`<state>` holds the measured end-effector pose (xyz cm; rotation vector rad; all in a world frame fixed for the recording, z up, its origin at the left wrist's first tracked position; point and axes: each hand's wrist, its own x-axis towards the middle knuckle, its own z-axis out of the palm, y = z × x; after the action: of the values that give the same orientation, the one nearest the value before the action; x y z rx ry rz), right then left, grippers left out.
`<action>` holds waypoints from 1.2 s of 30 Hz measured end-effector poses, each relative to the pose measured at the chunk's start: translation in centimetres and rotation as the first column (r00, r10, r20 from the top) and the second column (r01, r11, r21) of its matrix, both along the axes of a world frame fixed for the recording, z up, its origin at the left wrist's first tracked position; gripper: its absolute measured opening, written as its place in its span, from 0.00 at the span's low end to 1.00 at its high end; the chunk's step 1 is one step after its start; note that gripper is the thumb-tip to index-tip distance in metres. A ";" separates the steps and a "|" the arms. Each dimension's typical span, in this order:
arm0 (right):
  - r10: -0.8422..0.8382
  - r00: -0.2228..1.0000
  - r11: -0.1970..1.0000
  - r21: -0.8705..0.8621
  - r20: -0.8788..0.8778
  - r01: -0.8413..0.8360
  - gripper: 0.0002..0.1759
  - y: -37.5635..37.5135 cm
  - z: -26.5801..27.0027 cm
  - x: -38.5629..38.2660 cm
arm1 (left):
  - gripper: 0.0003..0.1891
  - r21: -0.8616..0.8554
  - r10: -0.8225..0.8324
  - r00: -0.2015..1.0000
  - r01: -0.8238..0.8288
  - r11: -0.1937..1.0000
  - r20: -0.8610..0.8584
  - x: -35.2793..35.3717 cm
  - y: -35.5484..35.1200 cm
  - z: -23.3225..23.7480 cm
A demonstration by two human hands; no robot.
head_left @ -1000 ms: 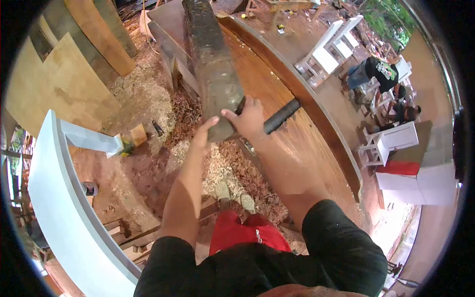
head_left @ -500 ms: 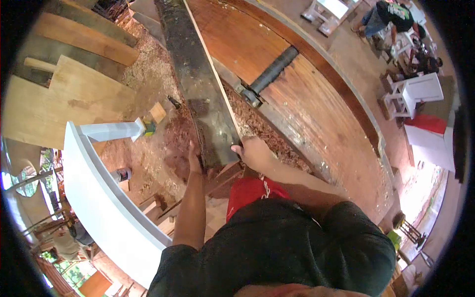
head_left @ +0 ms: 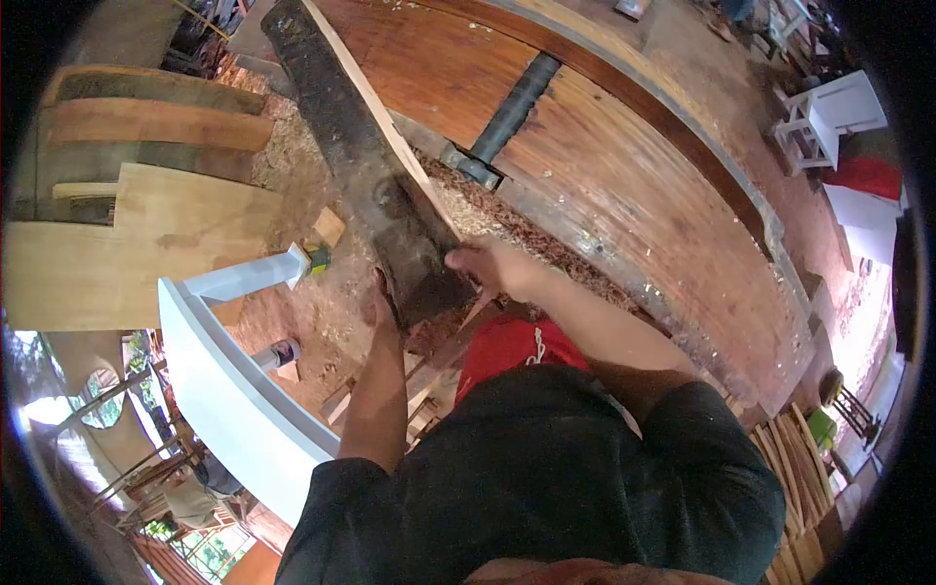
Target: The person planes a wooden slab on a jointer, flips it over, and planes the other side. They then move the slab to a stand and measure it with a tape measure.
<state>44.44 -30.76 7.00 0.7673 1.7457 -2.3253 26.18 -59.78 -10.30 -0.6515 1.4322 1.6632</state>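
Observation:
A long, thick wooden plank (head_left: 361,161) with a dark, weathered face and a pale edge stretches away from my body. My left hand (head_left: 383,304) grips the left side of its near end, fingers partly hidden underneath. On the opposite side, my right hand (head_left: 495,270) is wrapped round the pale edge, thumb on top of the dark face. To the right, alongside the plank, lies a wide wooden machine table (head_left: 634,185) with a dark roller-like bar (head_left: 517,107) set across it.
A white curved tabletop (head_left: 229,409) with a white leg (head_left: 249,278) stands to my left. Boards (head_left: 146,244) lean beyond it. Shavings (head_left: 507,219) lie between the plank and the machine table. White chairs (head_left: 829,117) stand at the far right, and a can (head_left: 278,353) is on the ground.
The view has shifted. The plank's far end now sits further left, and its dark face looks tilted differently. Both hands stay on its near end.

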 end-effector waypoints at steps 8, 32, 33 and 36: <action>-0.126 0.992 0.983 0.129 -0.028 0.129 0.17 10.3 13.9 3.7 | 0.39 -0.051 -0.095 0.995 0.097 0.994 0.042 1.2 0.2 2.5; -0.348 0.467 0.618 0.175 -0.813 0.766 0.20 7.3 35.2 37.6 | 0.39 -0.027 -0.161 0.984 0.164 0.986 0.074 0.2 0.9 2.3; -0.413 0.417 0.568 0.129 -0.810 0.813 0.18 6.0 35.9 37.7 | 0.39 -0.026 -0.168 0.983 0.170 0.985 0.072 0.1 1.0 2.3; -0.460 0.544 0.357 0.415 -0.701 0.837 0.13 5.4 36.0 43.7 | 0.39 -0.026 -0.193 0.979 0.196 0.980 0.071 -0.1 1.3 1.9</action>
<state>88.14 -25.32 42.96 1.3559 3.2481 -2.2879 26.07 -58.51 -8.39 -0.5622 1.4291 1.4547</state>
